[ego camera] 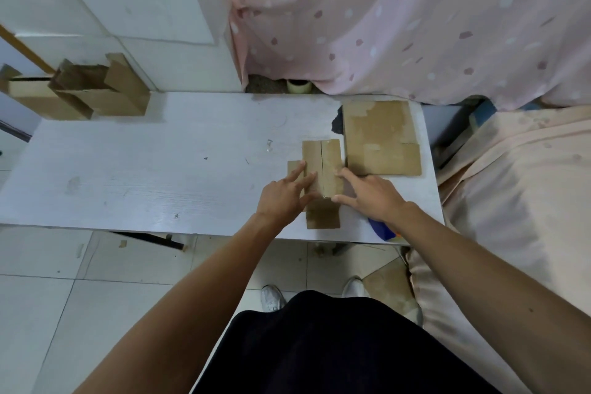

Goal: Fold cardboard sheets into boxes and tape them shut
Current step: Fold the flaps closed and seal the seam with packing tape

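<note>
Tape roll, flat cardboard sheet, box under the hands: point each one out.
tape roll (299, 88), head view, its outer side wall.
flat cardboard sheet (377, 128), head view, its upper middle.
box (331, 157), head view, right top flap.

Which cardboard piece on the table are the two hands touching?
The small folded box with a centre seam, under the left hand and right hand. The flat sheet lies beside it; the other boxes stand far left.

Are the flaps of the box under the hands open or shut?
Shut: the box shows flaps meeting at a seam; left hand and right hand touch it.
</note>
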